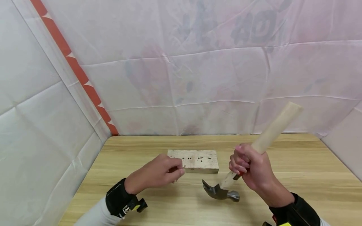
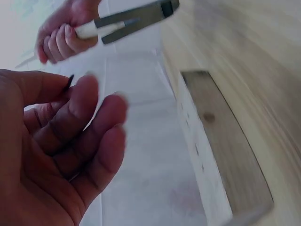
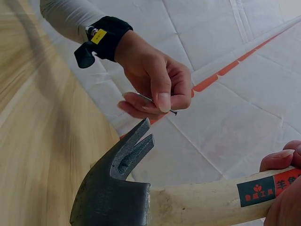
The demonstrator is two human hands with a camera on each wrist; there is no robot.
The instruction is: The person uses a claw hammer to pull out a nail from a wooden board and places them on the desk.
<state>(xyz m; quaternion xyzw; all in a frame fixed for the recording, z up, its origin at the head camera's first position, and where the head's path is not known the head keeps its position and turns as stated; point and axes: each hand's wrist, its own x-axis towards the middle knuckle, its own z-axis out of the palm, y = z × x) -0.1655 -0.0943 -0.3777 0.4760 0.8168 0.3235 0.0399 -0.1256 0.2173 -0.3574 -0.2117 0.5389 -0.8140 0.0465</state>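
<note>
Left hand (image 1: 161, 172): narrow pinch on a nail (image 3: 174, 112); at 8 o'clock from wood block (image 1: 195, 161).
Nail: thin, dark; its head sticks out past the fingers.
Wood block: flat on table (image 1: 135, 204); dark marks on top.
Hammer (image 1: 219, 192): head at 4–5 o'clock from wood block, apart; handle slants toward 1–2 o'clock.
Right hand (image 1: 253, 166): wrapped round hammer handle, 3 o'clock from wood block.

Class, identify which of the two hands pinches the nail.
The left hand pinches the nail; the right hand grips the hammer instead.
</note>
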